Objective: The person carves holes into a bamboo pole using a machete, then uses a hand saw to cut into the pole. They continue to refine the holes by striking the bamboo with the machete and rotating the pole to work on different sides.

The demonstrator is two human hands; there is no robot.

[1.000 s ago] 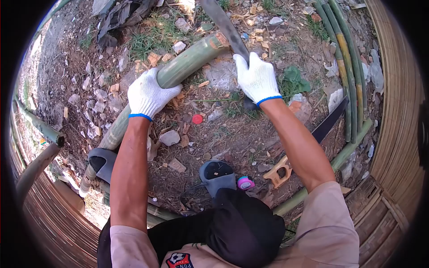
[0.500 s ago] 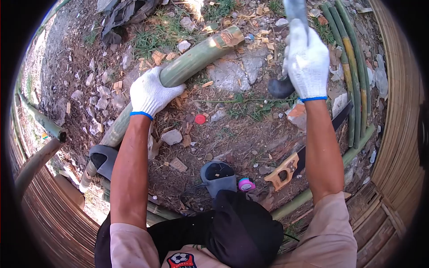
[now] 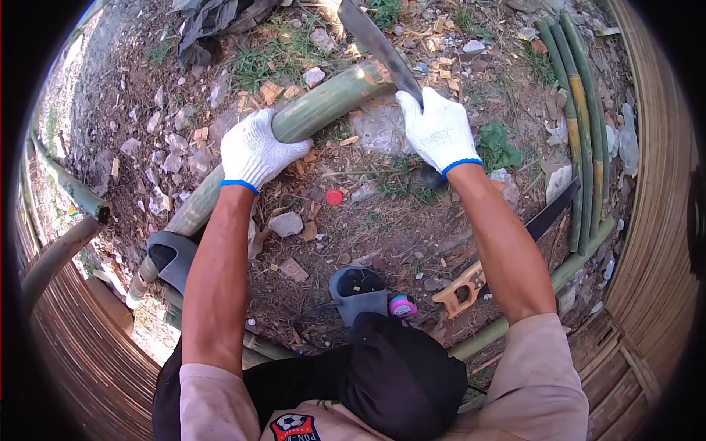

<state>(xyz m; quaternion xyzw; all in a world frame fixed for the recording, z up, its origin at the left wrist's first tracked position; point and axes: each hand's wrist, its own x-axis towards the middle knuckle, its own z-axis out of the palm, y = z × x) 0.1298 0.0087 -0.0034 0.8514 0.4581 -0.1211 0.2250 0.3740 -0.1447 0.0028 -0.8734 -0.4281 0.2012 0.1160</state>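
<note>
A thick green bamboo pole (image 3: pixel 331 103) lies diagonally across the ground, its far end scraped pale. My left hand (image 3: pixel 259 151), in a white glove with a blue cuff, is wrapped round the pole near its middle. In my right hand (image 3: pixel 439 131), gloved the same way, is a machete (image 3: pixel 379 45). Its broad dark blade slants up and to the left, overlapping the pole's far end in this view. The dark butt of its handle shows below my right wrist. Under the pole's far part lies a flat grey stone (image 3: pixel 379 131).
A handsaw (image 3: pixel 463 292) with a wooden handle lies at right, beside several thin bamboo poles (image 3: pixel 577 132). Near my feet, in grey shoes (image 3: pixel 358 294), is a pink tape measure (image 3: pixel 402 306). A red bottle cap (image 3: pixel 334 197), wood chips and stones dot the dirt. Woven bamboo panels (image 3: pixel 654 184) border the right.
My right hand has swung left and down with the machete, bringing the blade from upright at the upper right to the pole's far end. My left hand keeps its hold.
</note>
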